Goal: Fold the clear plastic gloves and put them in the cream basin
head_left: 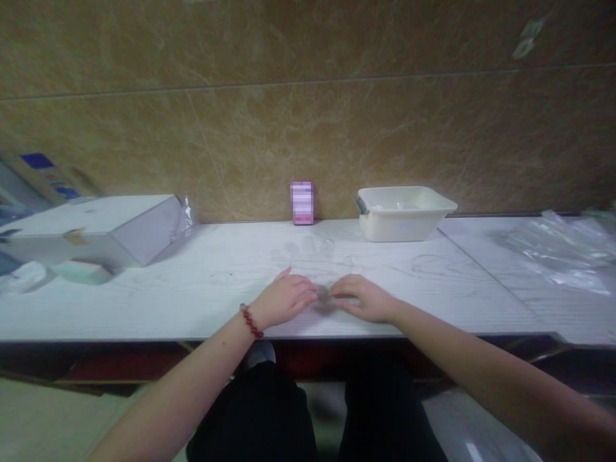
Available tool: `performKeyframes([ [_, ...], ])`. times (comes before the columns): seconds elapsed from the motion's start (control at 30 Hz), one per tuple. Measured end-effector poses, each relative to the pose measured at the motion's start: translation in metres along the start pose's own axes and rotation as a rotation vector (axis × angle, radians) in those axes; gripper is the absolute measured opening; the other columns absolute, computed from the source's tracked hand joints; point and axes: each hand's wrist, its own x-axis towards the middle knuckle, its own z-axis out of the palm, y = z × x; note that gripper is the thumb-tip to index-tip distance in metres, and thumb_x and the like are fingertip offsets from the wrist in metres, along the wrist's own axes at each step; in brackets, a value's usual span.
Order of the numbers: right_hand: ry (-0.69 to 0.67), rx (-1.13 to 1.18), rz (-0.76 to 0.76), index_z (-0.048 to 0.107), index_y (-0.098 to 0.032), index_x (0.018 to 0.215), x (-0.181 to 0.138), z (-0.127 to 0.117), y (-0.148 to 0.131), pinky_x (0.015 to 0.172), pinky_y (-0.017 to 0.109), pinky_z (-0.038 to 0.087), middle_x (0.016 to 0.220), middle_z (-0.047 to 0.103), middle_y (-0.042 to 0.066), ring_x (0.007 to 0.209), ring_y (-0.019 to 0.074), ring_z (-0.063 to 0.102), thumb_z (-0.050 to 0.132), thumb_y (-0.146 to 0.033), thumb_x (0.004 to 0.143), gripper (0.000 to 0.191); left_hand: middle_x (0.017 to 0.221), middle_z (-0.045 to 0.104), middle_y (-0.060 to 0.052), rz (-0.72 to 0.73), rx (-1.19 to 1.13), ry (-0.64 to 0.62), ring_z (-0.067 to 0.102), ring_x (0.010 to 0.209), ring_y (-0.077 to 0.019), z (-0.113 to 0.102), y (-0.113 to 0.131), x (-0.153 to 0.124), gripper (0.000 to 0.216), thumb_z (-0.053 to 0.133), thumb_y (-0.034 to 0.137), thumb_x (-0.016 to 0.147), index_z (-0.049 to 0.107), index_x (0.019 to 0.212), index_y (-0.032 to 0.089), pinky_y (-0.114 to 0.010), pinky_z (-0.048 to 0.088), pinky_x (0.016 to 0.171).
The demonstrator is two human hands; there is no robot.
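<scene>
White table (144,289), flat see-through plastic glove (312,256)

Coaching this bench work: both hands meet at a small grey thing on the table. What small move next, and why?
Probably pinch and lift it slightly: the left hand and right hand both touch the small grey thing with fingertips, it lies flat on the table, and neither grip looks closed yet.

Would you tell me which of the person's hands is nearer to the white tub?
The right hand; the tub stands behind it, slightly to its right. The left hand lies farther left.
</scene>
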Motion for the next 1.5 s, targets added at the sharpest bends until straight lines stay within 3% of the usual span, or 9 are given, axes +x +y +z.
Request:
performKeyframes([
  [0.1, 0.137, 0.03, 0.091, 0.056, -0.02, 0.1, 0.002, -0.006, 0.007, 0.085, 0.034, 0.037, 0.099, 0.059, 0.006, 0.095, 0.0161, 0.05, 0.041, -0.03, 0.079, 0.027, 0.121, 0.044, -0.01, -0.026, 0.028, -0.052, 0.037, 0.112, -0.0226, 0.014, 0.026, 0.012, 0.048, 0.023, 0.048, 0.082, 0.041, 0.116, 0.019, -0.046, 0.018, 0.093],
  [0.2, 0.281, 0.068, 0.201, 0.053, -0.019, 0.103, 0.01, -0.013, 0.019, 0.088, 0.034, 0.036, 0.104, 0.056, 0.006, 0.1, 0.0159, 0.048, 0.035, -0.031, 0.082, 0.03, 0.131, 0.029, -0.014, -0.046, 0.076, -0.106, 0.021, 0.121, -0.028, 0.032, 0.044, 0.018, 0.064, 0.024, 0.058, 0.077, 0.029, 0.124, 0.015, -0.048, 0.014, 0.094],
  [0.27, 0.301, 0.087, 0.244, 0.052, -0.02, 0.105, 0.019, -0.018, 0.023, 0.089, 0.035, 0.035, 0.106, 0.055, 0.006, 0.101, 0.0161, 0.048, 0.032, -0.033, 0.083, 0.032, 0.133, 0.023, -0.014, -0.026, 0.098, -0.109, 0.014, 0.123, -0.0282, 0.04, 0.048, 0.019, 0.07, 0.025, 0.06, 0.075, 0.023, 0.127, 0.014, -0.048, 0.01, 0.096],
  [0.47, 0.125, 0.166, 0.218, 0.047, -0.02, 0.113, 0.053, -0.014, 0.014, 0.091, 0.035, 0.033, 0.115, 0.051, 0.005, 0.107, 0.0156, 0.044, 0.026, -0.034, 0.085, 0.038, 0.135, 0.015, -0.016, 0.087, 0.108, -0.104, 0.004, 0.124, -0.0266, 0.048, 0.037, 0.015, 0.084, 0.028, 0.065, 0.07, 0.011, 0.13, 0.01, -0.045, 0.005, 0.098],
  [0.6, -0.101, 0.218, 0.143, 0.041, -0.018, 0.119, 0.067, 0.0, 0.006, 0.095, 0.032, 0.029, 0.122, 0.044, 0.006, 0.113, 0.0128, 0.037, 0.025, -0.033, 0.085, 0.04, 0.135, 0.017, -0.016, 0.143, 0.044, -0.108, 0.01, 0.124, -0.0264, 0.05, 0.033, 0.012, 0.084, 0.035, 0.062, 0.069, 0.011, 0.13, 0.009, -0.042, 0.008, 0.099],
  [0.73, -0.226, 0.227, 0.146, 0.038, -0.018, 0.122, 0.069, 0.014, 0.009, 0.097, 0.031, 0.026, 0.127, 0.038, 0.006, 0.117, 0.0128, 0.032, 0.026, -0.032, 0.085, 0.041, 0.133, 0.023, -0.017, 0.194, 0.0, -0.11, 0.015, 0.123, -0.0256, 0.052, 0.036, 0.011, 0.078, 0.037, 0.056, 0.072, 0.015, 0.129, 0.008, -0.04, 0.011, 0.099],
  [1.03, -0.309, 0.162, -0.024, 0.037, -0.014, 0.122, 0.068, 0.02, 0.026, 0.1, 0.035, 0.018, 0.126, 0.038, 0.008, 0.119, 0.0137, 0.027, 0.031, -0.024, 0.084, 0.04, 0.131, 0.025, -0.018, 0.202, -0.032, -0.128, 0.02, 0.121, -0.0274, 0.052, 0.034, 0.01, 0.079, 0.035, 0.059, 0.071, 0.019, 0.128, 0.007, -0.041, 0.015, 0.098],
  [1.5, -0.311, -0.126, 0.009, 0.025, -0.015, 0.128, 0.072, 0.016, 0.066, 0.102, 0.036, 0.011, 0.133, 0.023, 0.008, 0.123, 0.0161, 0.018, 0.033, -0.037, 0.082, 0.052, 0.135, 0.018, -0.014, 0.216, -0.059, -0.138, 0.014, 0.123, -0.0247, 0.05, 0.034, 0.009, 0.076, 0.031, 0.061, 0.072, 0.018, 0.13, 0.013, -0.04, 0.009, 0.1],
])
